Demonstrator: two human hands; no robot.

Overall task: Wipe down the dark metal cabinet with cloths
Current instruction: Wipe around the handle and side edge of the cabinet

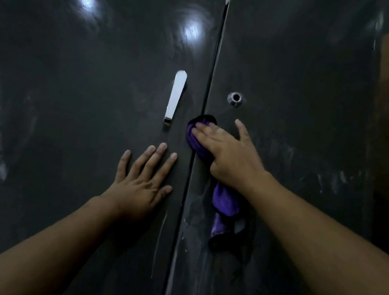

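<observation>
Mid-wipe on tall dark glossy metal cabinet [68,108], two doors w/ vertical seam [211,69] btwn them. Right hand [230,152] flat, fingers straight & close together, thumb out, pressing bunched purple microfibre cloth [225,202] onto seam, just below round chrome lock [235,98] on right door, just right of long chrome handle [176,98] on left door. Loose cloth tail hanging under palm. Left hand [144,180] bare, fingers spread, laid flat on left door near its inner edge, below handle, holding nothing.

To do step well: even palm pressure, overlapping vertical strokes along seam, then outward across right door. Refold cloth to clean face often. Whitish streaks [189,242] on lower right door beside seam, prob. residue needing 2nd pass. Tuck tail in to avoid dragging dirt over cleaned area. Round lock & handle w/ cloth corner over fingertip. Left hand as brace to stop door flex or swing; wipe off its print after. Progress est.: partial, upper panels smeary under light reflections.
</observation>
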